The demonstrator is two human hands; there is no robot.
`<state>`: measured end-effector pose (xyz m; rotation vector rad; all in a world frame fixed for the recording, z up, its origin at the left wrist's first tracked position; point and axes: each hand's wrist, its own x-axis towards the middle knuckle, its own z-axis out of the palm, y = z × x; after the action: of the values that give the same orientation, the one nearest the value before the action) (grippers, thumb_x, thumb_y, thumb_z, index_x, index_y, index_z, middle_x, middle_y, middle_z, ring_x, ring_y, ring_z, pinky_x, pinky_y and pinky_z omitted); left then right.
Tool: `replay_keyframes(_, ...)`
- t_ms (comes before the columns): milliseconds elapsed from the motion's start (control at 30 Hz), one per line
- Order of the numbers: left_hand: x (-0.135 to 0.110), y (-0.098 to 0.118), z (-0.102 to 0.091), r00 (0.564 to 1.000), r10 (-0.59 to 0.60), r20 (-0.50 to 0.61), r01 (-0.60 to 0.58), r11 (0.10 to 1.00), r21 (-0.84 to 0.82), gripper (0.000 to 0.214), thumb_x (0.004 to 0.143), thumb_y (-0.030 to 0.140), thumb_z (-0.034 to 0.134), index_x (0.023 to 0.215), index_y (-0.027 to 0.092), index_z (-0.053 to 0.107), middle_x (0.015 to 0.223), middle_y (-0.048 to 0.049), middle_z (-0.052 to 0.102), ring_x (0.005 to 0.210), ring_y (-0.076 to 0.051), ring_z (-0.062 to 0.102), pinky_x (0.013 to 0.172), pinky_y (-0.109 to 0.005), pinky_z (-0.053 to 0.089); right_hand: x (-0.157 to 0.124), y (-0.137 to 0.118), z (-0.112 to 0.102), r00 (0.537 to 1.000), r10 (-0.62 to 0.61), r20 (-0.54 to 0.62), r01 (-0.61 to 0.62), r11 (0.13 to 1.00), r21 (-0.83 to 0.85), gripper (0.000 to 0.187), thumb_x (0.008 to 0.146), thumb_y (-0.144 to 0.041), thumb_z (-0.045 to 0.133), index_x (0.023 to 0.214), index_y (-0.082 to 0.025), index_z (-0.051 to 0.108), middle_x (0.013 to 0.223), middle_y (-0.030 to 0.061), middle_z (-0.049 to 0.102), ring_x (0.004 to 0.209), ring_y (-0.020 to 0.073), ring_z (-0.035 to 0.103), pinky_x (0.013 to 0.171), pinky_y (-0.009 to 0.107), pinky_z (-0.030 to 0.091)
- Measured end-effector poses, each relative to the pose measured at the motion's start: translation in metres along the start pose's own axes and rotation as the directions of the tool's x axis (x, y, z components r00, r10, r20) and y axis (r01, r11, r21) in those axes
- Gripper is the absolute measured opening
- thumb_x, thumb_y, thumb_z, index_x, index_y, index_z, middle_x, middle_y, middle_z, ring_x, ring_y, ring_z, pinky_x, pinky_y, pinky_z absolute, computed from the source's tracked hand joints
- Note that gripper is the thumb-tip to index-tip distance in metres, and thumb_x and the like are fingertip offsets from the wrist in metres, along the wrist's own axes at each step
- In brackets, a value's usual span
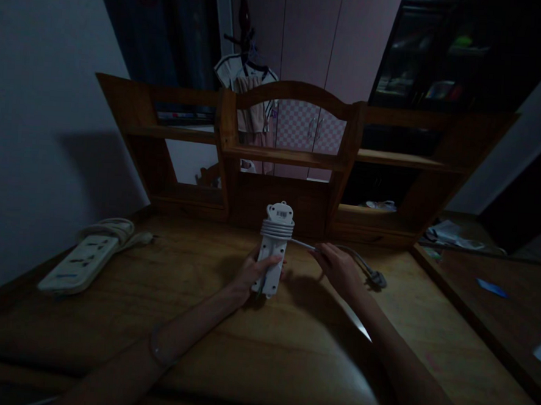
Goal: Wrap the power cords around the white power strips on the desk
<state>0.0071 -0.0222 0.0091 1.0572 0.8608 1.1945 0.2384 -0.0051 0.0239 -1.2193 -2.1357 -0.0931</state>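
A white power strip [271,274] stands tilted over the desk, its back with the label and screw holes towards me. My left hand [256,270] is wrapped round its lower half, the thumb lying across the back. Several turns of white cord [277,228] circle the strip near its upper end. From these turns the cord runs right into my right hand [335,264], which is closed on it. Past that hand, the loose end curves over to a plug [377,279] on the desk.
At the left of the wooden desk [188,356] lies a second power strip [81,263] with its cord bundled at the far end. A wooden shelf unit [286,157] rises along the back. To the right, papers [454,233] lie on a lower surface.
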Motion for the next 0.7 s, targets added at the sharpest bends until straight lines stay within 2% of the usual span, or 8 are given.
replay_keyframes(200, -0.001, 0.003, 0.000, 1.000, -0.013, 0.024, 0.011, 0.997, 0.073, 0.044, 0.072, 0.040, 0.069, 0.105, 0.015, 0.055, 0.086, -0.0074, 0.068, 0.063, -0.016, 0.065, 0.056, -0.026, 0.052, -0.003, -0.005, -0.007, 1.000, -0.029, 0.008, 0.030, 0.998, -0.064, 0.029, 0.096, -0.040, 0.042, 0.114, -0.022, 0.057, 0.103, 0.0059, 0.066, 0.080, 0.0168, 0.064, 0.065, 0.024, 0.040)
replay_keyframes(367, 0.000, 0.006, -0.002, 1.000, -0.004, 0.006, 0.003, 0.977, 0.213, 0.049, 0.069, 0.035, 0.072, 0.109, 0.014, 0.055, 0.086, -0.0071, 0.069, 0.064, -0.018, 0.066, 0.058, -0.028, 0.052, -0.007, -0.023, -0.011, 0.998, -0.030, 0.058, 0.041, 0.977, -0.210, 0.037, 0.094, -0.050, 0.042, 0.099, -0.019, 0.062, 0.091, 0.0071, 0.068, 0.073, 0.0174, 0.063, 0.059, 0.026, 0.033)
replay_keyframes(467, -0.002, 0.007, 0.002, 0.998, 0.025, 0.063, -0.041, 0.965, 0.261, 0.045, 0.069, 0.032, 0.071, 0.109, 0.015, 0.056, 0.088, -0.0067, 0.069, 0.065, -0.018, 0.066, 0.060, -0.028, 0.052, -0.007, -0.031, -0.012, 0.998, -0.031, 0.056, 0.045, 0.966, -0.255, 0.043, 0.093, -0.054, 0.040, 0.092, -0.017, 0.063, 0.084, 0.0073, 0.068, 0.067, 0.0168, 0.061, 0.056, 0.026, 0.028)
replay_keyframes(567, -0.007, 0.006, 0.010, 0.990, 0.036, 0.137, -0.075, 0.955, 0.289, 0.043, 0.069, 0.028, 0.071, 0.108, 0.015, 0.057, 0.086, -0.0052, 0.068, 0.066, -0.017, 0.065, 0.062, -0.028, 0.051, -0.007, -0.037, -0.011, 0.999, -0.019, 0.036, 0.028, 0.961, -0.275, 0.046, 0.091, -0.058, 0.041, 0.092, -0.018, 0.062, 0.085, 0.0069, 0.068, 0.066, 0.0173, 0.062, 0.054, 0.027, 0.026)
replay_keyframes(700, -0.010, 0.004, 0.015, 0.985, 0.036, 0.170, -0.085, 0.954, 0.288, 0.045, 0.067, 0.023, 0.071, 0.108, 0.016, 0.056, 0.089, -0.0046, 0.068, 0.072, -0.018, 0.064, 0.068, -0.029, 0.051, -0.008, -0.042, -0.007, 1.000, 0.020, 0.009, -0.016, 0.957, -0.290, 0.046, 0.091, -0.058, 0.040, 0.096, -0.019, 0.062, 0.087, 0.0067, 0.069, 0.066, 0.0178, 0.063, 0.053, 0.027, 0.025)
